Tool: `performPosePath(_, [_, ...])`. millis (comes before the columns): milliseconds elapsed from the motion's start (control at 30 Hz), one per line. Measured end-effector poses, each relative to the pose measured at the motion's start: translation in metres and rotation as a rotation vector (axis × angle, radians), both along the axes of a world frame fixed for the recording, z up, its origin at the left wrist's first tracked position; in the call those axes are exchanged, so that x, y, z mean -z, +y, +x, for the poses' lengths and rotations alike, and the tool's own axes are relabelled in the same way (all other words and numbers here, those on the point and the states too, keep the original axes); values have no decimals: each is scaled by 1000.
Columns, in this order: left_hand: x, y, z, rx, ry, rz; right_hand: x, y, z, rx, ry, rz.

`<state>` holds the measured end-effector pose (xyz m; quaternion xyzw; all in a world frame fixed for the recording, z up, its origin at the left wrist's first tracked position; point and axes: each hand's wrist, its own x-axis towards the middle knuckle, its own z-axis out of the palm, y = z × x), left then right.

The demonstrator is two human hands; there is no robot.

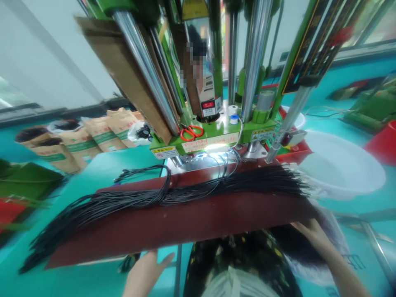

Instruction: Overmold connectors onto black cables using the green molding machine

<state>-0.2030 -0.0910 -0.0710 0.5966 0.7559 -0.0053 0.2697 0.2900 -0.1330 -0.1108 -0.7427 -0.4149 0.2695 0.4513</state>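
Note:
A long bundle of black cables (pixel 198 192) lies across a dark red-brown board (pixel 198 218) in front of a green press machine (pixel 213 138). My left hand (pixel 145 270) is at the board's front edge, thumb stretched out to the side and its other fingertips hidden at or beneath the edge. By the front right corner is my right hand (pixel 311 235), with a finger stretched toward the board's edge and the rest partly hidden. Neither hand shows anything held. A few cables loop up from the bundle toward the lit metal plate (pixel 201 160) of the machine.
Orange-handled scissors (pixel 192 133) and a blue-white spool (pixel 234 119) rest on the machine's ledge. A large white basin (pixel 343 165) and red tray (pixel 293 152) are at right. Paper sacks (pixel 77 144) line the left. A metal frame (pixel 375 243) stands lower right.

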Motion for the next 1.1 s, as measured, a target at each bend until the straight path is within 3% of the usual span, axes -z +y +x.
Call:
performPosePath(67, [-37, -7, 14, 184, 30, -125, 2, -1, 3, -30, 9, -34])
performPosePath(133, [-73, -10, 45, 471, -142, -141, 7, 0, 6, -69, 16, -50])
performPosePath(233, [-106, 5, 112, 871, -376, 39, 15, 3, 9, -73, -24, -38])
performPosePath(333, [-105, 43, 182, 1045, -296, 422, 17, 4, 9, -99, -99, -35])
performPosePath(433, [-85, 88, 233, 1045, -23, 675, 14, -2, 9, -122, -179, -22])
performPosePath(533, [-72, 118, 257, 1129, 172, 676, 14, -15, 12, -151, -233, 9])
performPosePath(667, [-74, 132, 264, 1329, 285, 625, 22, -35, 19, -179, -286, -3])
performPosePath(767, [-86, 133, 259, 1287, 269, 657, 23, -45, 21, -159, -349, 17])
performPosePath(867, [-99, 136, 250, 1059, 75, 697, 9, -48, 20, -172, -426, 27])
performPosePath(1000, [-110, 137, 233, 830, -395, 589, -35, -47, 7, -253, -487, -136])
performPosePath(1100, [-113, 129, 224, 764, -676, 421, -74, -42, -16, -381, -293, -131])
